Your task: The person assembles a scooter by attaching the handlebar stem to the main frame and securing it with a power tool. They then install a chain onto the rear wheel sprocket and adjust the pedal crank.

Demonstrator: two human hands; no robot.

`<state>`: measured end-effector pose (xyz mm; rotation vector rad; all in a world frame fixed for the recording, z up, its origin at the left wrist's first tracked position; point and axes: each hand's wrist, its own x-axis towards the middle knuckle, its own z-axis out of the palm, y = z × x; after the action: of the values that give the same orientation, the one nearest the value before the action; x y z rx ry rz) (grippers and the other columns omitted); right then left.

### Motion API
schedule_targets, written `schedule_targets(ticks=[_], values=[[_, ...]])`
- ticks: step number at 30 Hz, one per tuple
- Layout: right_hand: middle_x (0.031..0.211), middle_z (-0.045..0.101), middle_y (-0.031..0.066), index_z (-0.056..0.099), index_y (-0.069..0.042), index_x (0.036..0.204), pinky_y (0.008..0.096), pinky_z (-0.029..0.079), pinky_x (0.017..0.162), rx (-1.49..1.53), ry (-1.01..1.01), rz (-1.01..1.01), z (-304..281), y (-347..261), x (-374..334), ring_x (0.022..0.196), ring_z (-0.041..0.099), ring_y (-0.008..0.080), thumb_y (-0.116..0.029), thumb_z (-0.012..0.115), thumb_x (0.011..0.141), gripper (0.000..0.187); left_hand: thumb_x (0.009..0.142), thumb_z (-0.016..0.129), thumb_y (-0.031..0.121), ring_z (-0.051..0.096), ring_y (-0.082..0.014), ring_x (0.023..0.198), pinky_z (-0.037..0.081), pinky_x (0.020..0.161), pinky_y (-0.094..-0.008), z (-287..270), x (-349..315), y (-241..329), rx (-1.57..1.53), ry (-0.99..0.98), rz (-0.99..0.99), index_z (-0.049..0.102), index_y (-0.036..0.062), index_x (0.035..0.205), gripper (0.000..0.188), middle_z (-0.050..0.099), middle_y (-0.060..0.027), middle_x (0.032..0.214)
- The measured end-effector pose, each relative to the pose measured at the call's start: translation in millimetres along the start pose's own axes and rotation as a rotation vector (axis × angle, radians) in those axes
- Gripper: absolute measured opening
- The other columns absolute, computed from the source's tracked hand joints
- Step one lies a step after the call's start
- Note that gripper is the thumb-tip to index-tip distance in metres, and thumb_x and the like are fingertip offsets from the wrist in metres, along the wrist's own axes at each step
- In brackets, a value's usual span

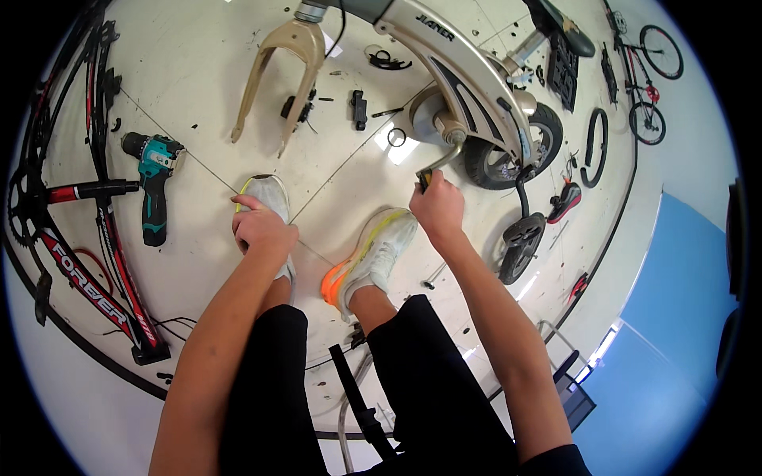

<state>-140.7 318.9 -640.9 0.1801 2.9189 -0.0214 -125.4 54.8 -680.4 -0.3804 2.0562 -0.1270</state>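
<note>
My right hand (pixel 439 208) is closed around the black and yellow pedal (pixel 427 181) at the end of a silver crank arm (pixel 450 155), the fingers covering most of it. The crank belongs to a champagne-coloured small bicycle frame (pixel 432 67) with a rear wheel (pixel 512 151) and a bare front fork (pixel 284 47). My left hand (pixel 266 230) is curled above my left shoe (pixel 270 194); its grip hides whatever it may hold. Beside my right hand is my right shoe (pixel 385 250).
A teal cordless drill (pixel 156 186) and a black-and-red bicycle frame (pixel 99 282) lie on the left. Small parts, a black bracket (pixel 359 109) and a ring (pixel 397 137) are scattered ahead. A small side wheel (pixel 522 247) is at right, a tyre (pixel 594 148) beyond.
</note>
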Motion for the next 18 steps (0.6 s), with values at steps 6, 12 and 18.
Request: schedule_targets(ticks=[6, 12, 18], values=[[0.068, 0.064, 0.0218, 0.055, 0.004, 0.082, 0.0456, 0.052, 0.06, 0.126, 0.005, 0.061, -11.4, -39.6, 16.2, 0.062, 0.064, 0.0381, -0.008, 0.059, 0.073, 0.016, 0.07, 0.067, 0.05, 0.058, -0.0323, 0.101, 0.056, 0.068, -0.0388, -5.9, -2.4, 2.9, -0.007, -0.033, 0.02, -0.003, -0.0222, 0.134, 0.119, 0.049, -0.0322, 0.119], [0.066, 0.063, 0.0214, 0.055, 0.007, 0.081, 0.0404, 0.055, 0.059, 0.222, -0.004, 0.043, -14.0, -65.5, 34.0, 0.063, 0.066, 0.0353, -0.001, 0.059, 0.068, 0.015, 0.074, 0.063, 0.057, 0.06, -0.0346, 0.099, 0.052, 0.08, -0.0368, 4.8, -3.7, -5.9, -0.133, 0.11, 0.048, 0.009, -0.0209, 0.136, 0.113, 0.052, -0.0277, 0.124], [0.067, 0.063, 0.0213, 0.054, 0.007, 0.079, 0.0381, 0.055, 0.057, 0.163, -0.074, 0.03, -12.5, -56.4, 34.2, 0.063, 0.066, 0.0338, 0.002, 0.058, 0.066, 0.014, 0.089, 0.049, 0.049, 0.063, -0.0269, 0.094, 0.047, 0.087, -0.0362, -89.6, -79.3, -7.3, -0.346, 0.235, 0.477, 0.029, -0.0139, 0.133, 0.079, 0.063, -0.0226, 0.098]])
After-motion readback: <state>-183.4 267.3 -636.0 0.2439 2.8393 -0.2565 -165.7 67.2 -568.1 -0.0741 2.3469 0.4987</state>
